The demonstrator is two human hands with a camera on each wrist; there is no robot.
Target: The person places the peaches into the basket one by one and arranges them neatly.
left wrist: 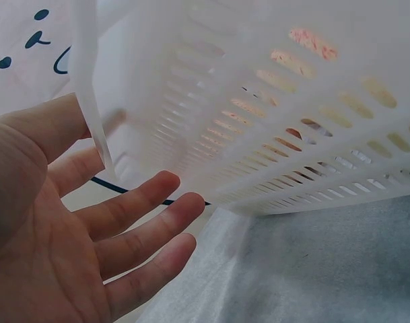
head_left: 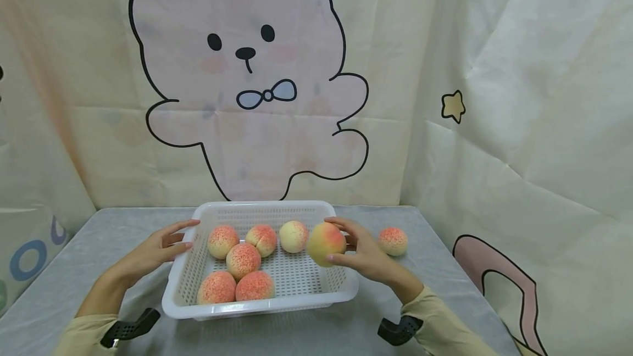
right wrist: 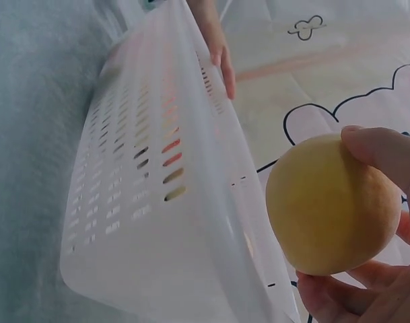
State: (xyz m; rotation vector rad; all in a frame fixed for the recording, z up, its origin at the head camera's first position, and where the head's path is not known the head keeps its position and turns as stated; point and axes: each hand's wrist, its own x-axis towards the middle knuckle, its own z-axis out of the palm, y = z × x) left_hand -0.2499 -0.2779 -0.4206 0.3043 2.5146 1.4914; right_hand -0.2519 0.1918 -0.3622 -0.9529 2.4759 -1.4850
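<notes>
**Peach held over basket's right rim, six already inside**

Bench (head_left: 296,334): covered in grey cloth, backed by a cream curtain printed with a rabbit.

White slotted basket (head_left: 183,284): stood mid-bench, between the two hands.

Progress, judged from the lay of things: six peaches (head_left: 242,260) lying in the basket, four reddish ones crowded toward the left and near side, a redder one and a paler one further back. One more peach (head_left: 393,240) left on the bench, just outside the basket's right wall. So most of the fruit looked to be in already; one in hand, one still out.

Held peach (head_left: 325,243): yellowish with a pink blush, raised just above the basket's right rim, not yet set down.

Right hand (head_left: 368,257): grip closed round the held peach (right wrist: 332,205), thumb over the top, fingers curled beneath, clear in the right wrist view.

Left hand (head_left: 153,251): grip open, fingers (left wrist: 141,202) straight and slightly spread against the basket's left wall (left wrist: 211,134), near its far corner. Appeared to touch or steady the rim; nothing clasped.
</notes>
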